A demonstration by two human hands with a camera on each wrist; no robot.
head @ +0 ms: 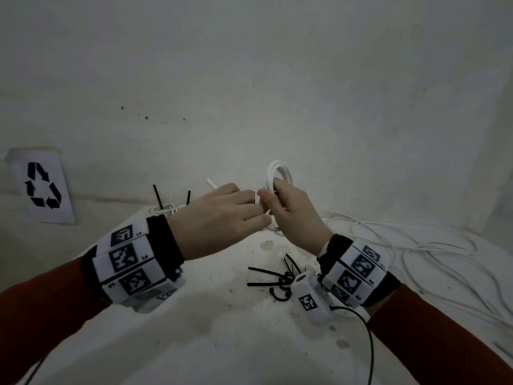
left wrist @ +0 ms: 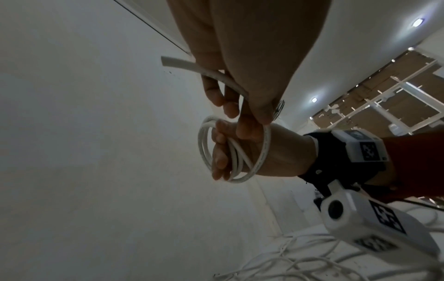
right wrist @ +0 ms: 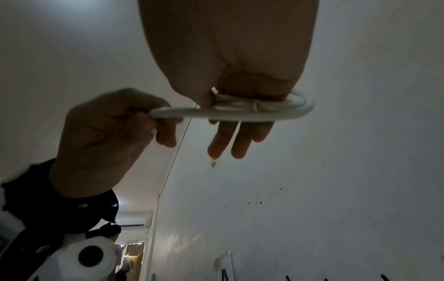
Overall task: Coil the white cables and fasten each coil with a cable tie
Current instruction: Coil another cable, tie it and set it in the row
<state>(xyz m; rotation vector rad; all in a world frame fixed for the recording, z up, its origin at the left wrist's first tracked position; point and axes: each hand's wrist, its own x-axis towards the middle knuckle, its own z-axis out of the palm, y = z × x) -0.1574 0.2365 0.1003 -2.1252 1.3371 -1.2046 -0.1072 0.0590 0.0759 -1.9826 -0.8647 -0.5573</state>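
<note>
My right hand (head: 270, 200) holds a small white cable coil (head: 279, 173) upright above the table, its fingers passing through the loops (left wrist: 204, 144). My left hand (head: 258, 215) meets it from the left and pinches the same cable just off the coil (right wrist: 165, 112). The cut free end (left wrist: 168, 61) sticks out behind the left fingers (left wrist: 216, 91). In the right wrist view the coil (right wrist: 300, 106) lies across my right palm. Loose black cable ties (head: 277, 279) lie on the table below my right wrist.
A finished white coil (head: 166, 209) with black tie tails standing up sits behind my left wrist. Several loose white cables (head: 422, 245) sprawl over the right of the table. A recycling-symbol sheet (head: 41, 187) hangs on the wall at left.
</note>
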